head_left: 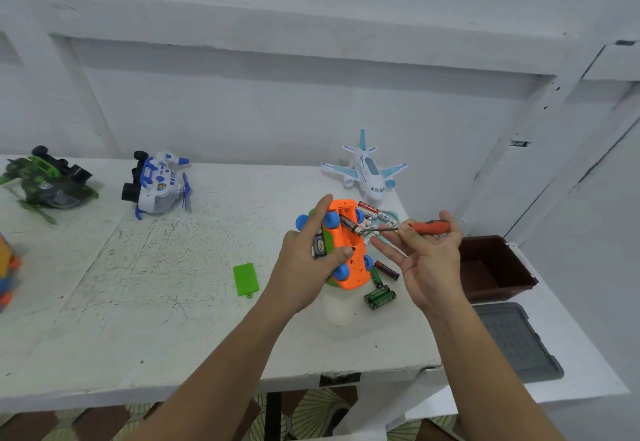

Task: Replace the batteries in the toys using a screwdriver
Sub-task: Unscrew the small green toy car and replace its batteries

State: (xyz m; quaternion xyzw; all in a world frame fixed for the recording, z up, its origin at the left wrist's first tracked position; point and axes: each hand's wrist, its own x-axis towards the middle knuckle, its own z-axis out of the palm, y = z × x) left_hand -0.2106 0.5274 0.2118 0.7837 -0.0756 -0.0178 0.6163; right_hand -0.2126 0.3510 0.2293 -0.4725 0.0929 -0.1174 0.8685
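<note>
While the left hand (308,264) curls its fingers round the upturned orange toy car (354,258) at frame centre, the right hand (433,260) pinches the screwdriver (429,226), its tip at a battery (348,223) in the open compartment (351,239).

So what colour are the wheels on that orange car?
Blue. The wheels show clearly on the orange car in the head view.

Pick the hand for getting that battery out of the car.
Right, probably. The right hand holds the screwdriver with its tip at the tilted battery's end, and its other fingers are free beside the car. The left hand grips the car, steadying it.
</note>
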